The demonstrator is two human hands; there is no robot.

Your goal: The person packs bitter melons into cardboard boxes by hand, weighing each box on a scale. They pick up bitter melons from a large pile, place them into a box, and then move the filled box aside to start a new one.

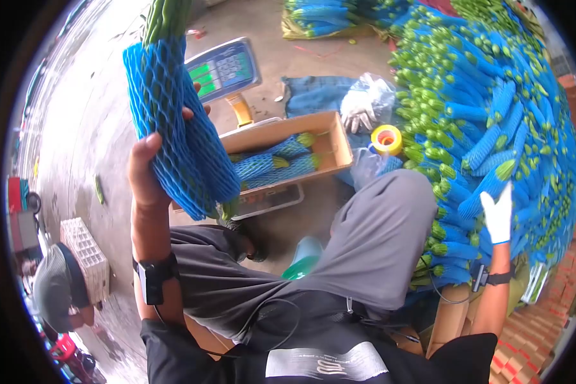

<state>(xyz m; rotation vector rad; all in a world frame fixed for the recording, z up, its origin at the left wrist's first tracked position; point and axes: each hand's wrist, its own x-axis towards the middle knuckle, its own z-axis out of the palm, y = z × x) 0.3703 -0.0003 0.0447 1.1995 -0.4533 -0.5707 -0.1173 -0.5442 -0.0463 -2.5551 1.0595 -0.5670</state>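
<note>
My left hand (148, 176) is bare and wrapped round long green gourds in blue foam net sleeves (163, 109), raised at the upper left. The thumb lies across the near side, and fingertips show at the far side. More than one sleeve is in the grip; the exact number is hidden. On the right, my right hand (498, 214), in a white glove, is at a single sleeved gourd (489, 189) on top of a big heap of sleeved gourds (454, 153). Its fingers are partly hidden by that gourd. An open cardboard box (336, 144) between the hands holds several sleeved gourds (281, 163).
The box rests on a scale with a display (227, 67). Yellow tape (386, 139), a white glove in clear plastic (361, 109) and blue cloth (313, 96) lie beside the heap. Another person (61, 285) is near a white crate (86, 256) at the left.
</note>
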